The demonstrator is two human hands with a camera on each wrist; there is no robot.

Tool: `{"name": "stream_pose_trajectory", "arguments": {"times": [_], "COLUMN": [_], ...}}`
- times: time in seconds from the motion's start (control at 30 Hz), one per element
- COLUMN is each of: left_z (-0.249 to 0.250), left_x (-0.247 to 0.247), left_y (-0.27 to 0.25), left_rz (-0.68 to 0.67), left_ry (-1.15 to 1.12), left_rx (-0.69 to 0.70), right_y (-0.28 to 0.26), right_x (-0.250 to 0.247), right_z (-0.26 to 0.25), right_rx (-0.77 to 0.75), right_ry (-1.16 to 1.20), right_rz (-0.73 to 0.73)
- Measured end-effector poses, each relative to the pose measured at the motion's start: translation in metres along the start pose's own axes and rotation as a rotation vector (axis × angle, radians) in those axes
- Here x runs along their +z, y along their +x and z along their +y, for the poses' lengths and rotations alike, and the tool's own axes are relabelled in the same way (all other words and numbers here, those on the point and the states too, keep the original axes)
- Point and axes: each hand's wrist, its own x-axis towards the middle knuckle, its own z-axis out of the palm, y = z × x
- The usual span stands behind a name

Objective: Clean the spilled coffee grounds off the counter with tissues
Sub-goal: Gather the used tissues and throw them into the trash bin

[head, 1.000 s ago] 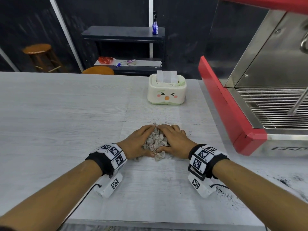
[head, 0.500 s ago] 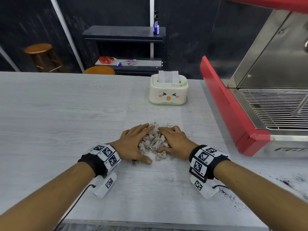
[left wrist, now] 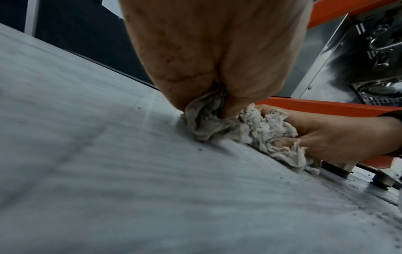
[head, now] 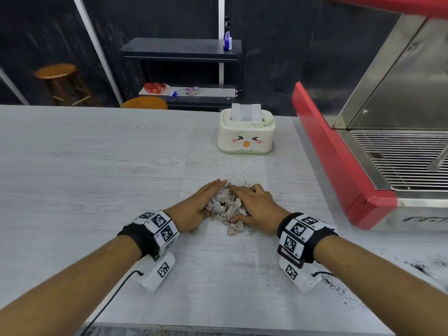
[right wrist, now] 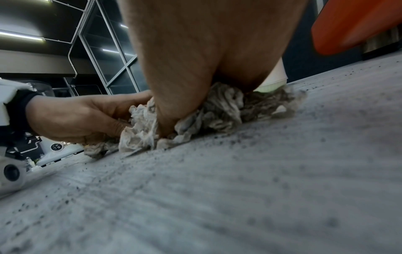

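at about 5 o'clock on the pale wood-grain worktop [head: 97,170], near its front edge, dark coffee grounds [head: 339,286] lie scattered, with another smear further right at 4 o'clock. the right wrist view shows more fine specks spread over the surface in front of the wad.

at the middle of the worktop both hands meet around a crumpled, grey-stained wad of tissues [head: 225,206], which lies on the surface. the left hand [head: 194,209] cups it from the 9 o'clock side, fingers [head: 211,186] fairly straight and laid along the wad, thumb tucked at the near edge. the right hand [head: 254,208] covers it from the 3 o'clock side, its fingers curled down over the paper and the thumb pressed into the near part of the wad. from the left wrist view the tissue seems pinched between thumb and palm of the left hand, though the picture is blurred there. a few loose grounds sit just beyond the fingertips at 12 o'clock.

further back at 12 o'clock stands a cream tissue box [head: 246,135] with a cartoon face and a white sheet sticking up from its slot. at 2 o'clock a red and steel coffee machine [head: 339,151] stands on the worktop, well apart from the hands.
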Motion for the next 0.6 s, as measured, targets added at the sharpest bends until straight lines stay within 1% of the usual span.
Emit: {"name": "stream_pose_trajectory", "arguments": {"times": [0.1, 0.23, 0.47, 0.6], "left_z": [0.007, 0.009, 0.016, 0.015], "left_x": [0.007, 0.014, 0.013, 0.013], "left_y": [0.009, 0.017, 0.019, 0.02], "left_rz": [0.005, 0.011, 0.091, 0.129], "left_ry": [-0.01, -0.016, -0.051, -0.036], "left_rx": [0.04, 0.042, 0.091, 0.059], "right_y": [0.001, 0.001, 0.01, 0.012], "right_x": [0.001, 0.001, 0.005, 0.004], "right_z": [0.001, 0.005, 0.008, 0.005], "right_rx": [0.001, 0.002, 0.03, 0.013], "right_ry": [-0.01, 0.068, 0.171, 0.24], "right_rz": [-0.002, 0.026, 0.068, 0.083]}}
